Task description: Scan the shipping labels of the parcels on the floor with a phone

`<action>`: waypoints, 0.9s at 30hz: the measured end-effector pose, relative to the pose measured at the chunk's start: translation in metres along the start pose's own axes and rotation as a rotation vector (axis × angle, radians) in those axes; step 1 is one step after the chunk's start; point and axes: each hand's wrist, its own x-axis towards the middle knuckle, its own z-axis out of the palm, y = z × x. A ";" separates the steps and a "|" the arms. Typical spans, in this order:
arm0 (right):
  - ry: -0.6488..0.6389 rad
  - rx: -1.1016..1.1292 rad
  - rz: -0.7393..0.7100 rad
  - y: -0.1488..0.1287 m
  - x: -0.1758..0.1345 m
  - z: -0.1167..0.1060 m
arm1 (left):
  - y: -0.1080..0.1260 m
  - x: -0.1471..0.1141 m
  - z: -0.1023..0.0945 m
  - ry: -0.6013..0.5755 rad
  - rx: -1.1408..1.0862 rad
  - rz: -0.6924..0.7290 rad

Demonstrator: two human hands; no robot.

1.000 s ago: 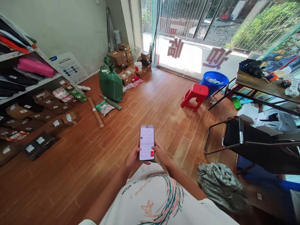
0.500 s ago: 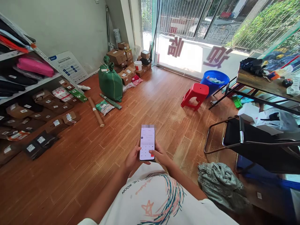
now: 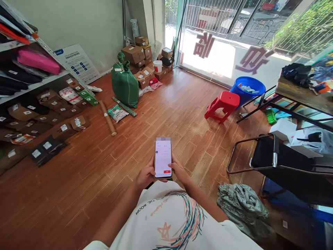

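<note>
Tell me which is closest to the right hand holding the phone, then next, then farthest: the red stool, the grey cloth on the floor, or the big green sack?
1. Grey cloth, floor, just right of the right hand.
2. Red stool, ahead, right.
3. Green sack, far ahead, left.

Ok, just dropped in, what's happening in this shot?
A person stands on a wooden floor holding a phone upright in front of their chest with both hands. The left hand grips its left edge and the right hand its right edge; the screen is lit, with a red button low on it. Labelled parcels lie along the shelves to the left, a green sack stands near stacked boxes, and a red stool sits by a blue tub.
</note>
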 end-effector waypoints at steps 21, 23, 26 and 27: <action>-0.101 0.031 0.233 0.005 0.457 0.197 | 0.385 0.122 -0.265 -0.053 -0.032 0.049; -0.044 0.076 0.227 0.009 0.511 0.223 | 0.438 0.141 -0.293 -0.067 0.013 0.038; 0.041 0.131 0.200 0.013 0.590 0.251 | 0.505 0.177 -0.330 -0.035 0.124 -0.007; 0.059 0.140 0.195 0.012 0.617 0.256 | 0.526 0.191 -0.341 -0.021 0.178 -0.011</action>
